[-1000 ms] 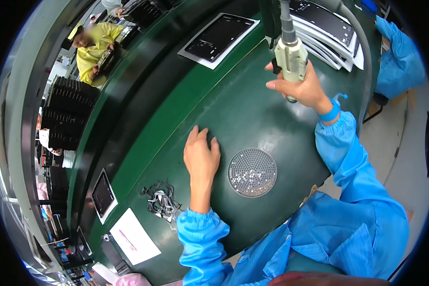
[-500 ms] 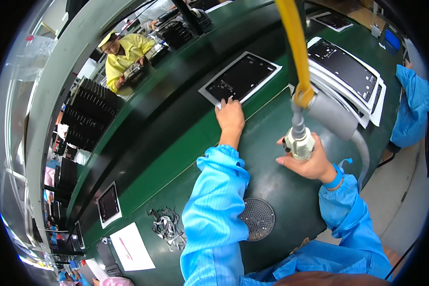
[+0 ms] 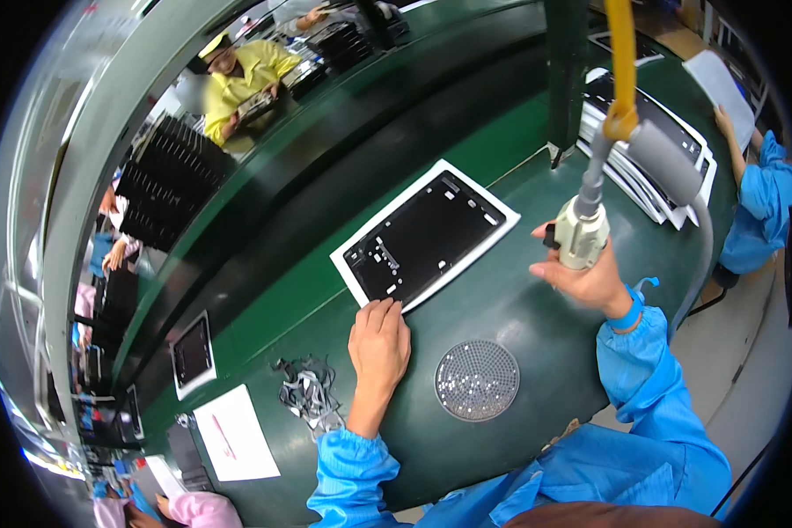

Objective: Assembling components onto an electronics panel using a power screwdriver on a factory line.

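A flat black panel (image 3: 422, 236) with small white parts on it lies in a white-rimmed tray in front of me. The curled fingers of my left hand (image 3: 380, 341) grip the tray's near left corner; the thumb is hidden. My right hand (image 3: 597, 280) is wrapped round the pale body of an electric screwdriver (image 3: 583, 232), which hangs upright from a yellow strap (image 3: 622, 70). The screwdriver stays to the right of the panel, apart from it. Between my arms sits a round perforated plate (image 3: 477, 380) with many small shiny screws in its holes.
Stacked panels in white trays (image 3: 669, 132) stand at the far right, near a post (image 3: 566, 79). At left lie grey strips (image 3: 308, 392), a white sheet (image 3: 236, 431) with a pen and another panel (image 3: 193, 354). Blue-sleeved (image 3: 766, 202) and yellow-clad (image 3: 246, 75) co-workers are nearby.
The panel in its tray has come nearer across the bench, drawn by my left hand. My right hand and the screwdriver have shifted slightly rightward. The blue-sleeved co-worker now holds up a pale sheet.
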A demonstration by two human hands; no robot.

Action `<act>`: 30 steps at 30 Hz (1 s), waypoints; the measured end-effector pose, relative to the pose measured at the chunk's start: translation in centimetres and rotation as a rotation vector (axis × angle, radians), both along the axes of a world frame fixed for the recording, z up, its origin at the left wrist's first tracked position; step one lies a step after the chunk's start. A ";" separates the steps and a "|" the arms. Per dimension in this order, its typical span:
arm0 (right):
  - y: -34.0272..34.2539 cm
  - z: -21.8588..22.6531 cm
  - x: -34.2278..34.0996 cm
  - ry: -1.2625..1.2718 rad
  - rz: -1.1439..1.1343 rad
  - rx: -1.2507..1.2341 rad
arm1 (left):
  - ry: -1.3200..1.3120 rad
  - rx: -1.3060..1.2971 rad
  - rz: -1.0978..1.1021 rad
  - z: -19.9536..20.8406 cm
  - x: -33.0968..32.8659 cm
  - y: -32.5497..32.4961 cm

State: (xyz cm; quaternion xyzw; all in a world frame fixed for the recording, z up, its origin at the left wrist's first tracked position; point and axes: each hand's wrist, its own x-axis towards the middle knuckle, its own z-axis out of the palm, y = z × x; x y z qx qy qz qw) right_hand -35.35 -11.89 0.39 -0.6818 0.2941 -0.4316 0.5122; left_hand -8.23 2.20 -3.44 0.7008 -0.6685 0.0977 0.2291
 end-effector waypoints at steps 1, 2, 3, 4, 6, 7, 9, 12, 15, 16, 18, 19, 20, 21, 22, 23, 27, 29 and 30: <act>0.2 0.4 0.4 0.015 0.021 -0.006 | 0.019 -0.012 0.031 0.1 -0.1 1.5; 0.4 0.7 0.8 -0.020 -0.021 0.033 | 0.039 -0.019 0.059 0.2 -0.3 2.5; 0.5 1.0 1.2 -0.054 -0.063 0.071 | 0.037 -0.029 0.070 0.3 -0.4 3.5; 0.7 1.2 1.5 -0.058 -0.110 0.076 | 0.037 -0.042 0.080 0.4 -0.6 4.4; 0.5 1.4 2.4 -0.071 -0.150 -0.029 | 0.059 -0.055 0.111 0.2 -0.7 5.9; 0.5 1.5 2.9 -0.110 -0.175 -0.052 | 0.057 -0.060 0.104 0.0 -0.7 6.4; 0.2 1.3 3.2 -0.049 -0.172 -0.089 | 0.105 -0.062 0.140 -0.2 -0.3 7.7; 0.5 0.9 4.2 -0.030 -0.211 -0.118 | 0.155 0.041 0.165 0.4 0.3 9.1; 0.9 0.1 5.3 -0.037 -0.234 -0.127 | 0.107 -0.060 0.137 0.7 -0.3 8.6; 0.9 0.0 5.5 -0.032 -0.242 -0.131 | 0.120 0.006 0.086 0.8 -0.5 8.2; 1.1 -0.2 5.8 -0.010 -0.246 -0.148 | 0.113 0.000 0.063 -0.5 -1.0 7.9; 1.3 -0.3 6.1 -0.013 -0.243 -0.130 | 0.081 0.006 0.033 -0.9 -1.1 7.7; 1.4 -0.5 6.2 -0.016 -0.241 -0.110 | 0.142 0.048 0.014 -1.2 -1.1 7.9; 1.3 -1.0 6.3 -0.002 -0.237 -0.118 | 0.156 0.042 0.016 -1.5 -1.0 8.2; 1.1 -1.3 6.7 0.007 -0.228 -0.140 | 0.126 0.084 0.003 -1.5 -0.6 8.4; 1.0 -1.5 7.1 0.016 -0.217 -0.158 | 0.094 0.130 -0.008 -1.6 -0.2 8.6; 0.7 -2.1 7.5 0.026 -0.236 -0.126 | 0.140 0.078 -0.063 -1.6 0.3 8.8; -0.2 -2.7 6.6 0.081 -0.242 -0.192 | 0.111 0.051 -0.063 -1.6 0.3 8.6; -0.1 -2.3 6.5 0.066 -0.243 -0.145 | 0.155 0.043 -0.071 -1.1 0.1 8.5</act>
